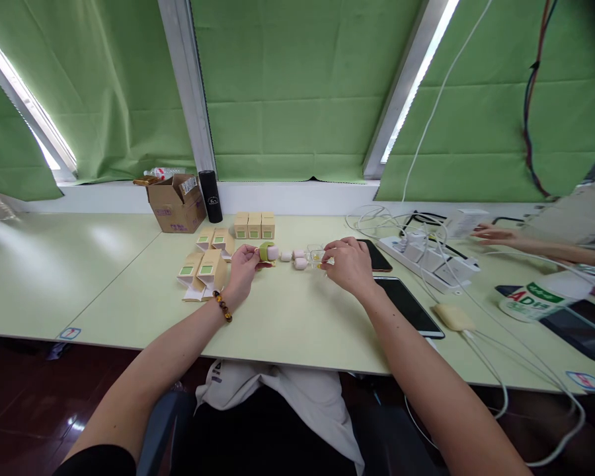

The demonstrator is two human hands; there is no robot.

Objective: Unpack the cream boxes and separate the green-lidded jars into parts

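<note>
My left hand (242,266) is closed around a small jar (268,252) with a green band and a pale pink end, held just above the table. My right hand (348,263) pinches a small clear piece (317,257) with something yellow in it. Between the hands lie a few small pink caps (297,258) on the pale green table (287,317). Left of my left hand are open tan cartons with green labels (204,268). Three closed tan boxes (254,225) stand in a row behind.
A cardboard box (176,202) and a black cylinder (211,196) stand at the back by the window sill. Two dark phones (409,305) lie right of my right hand. A white power strip (429,261) with cables and another person's hand (493,233) are at the far right.
</note>
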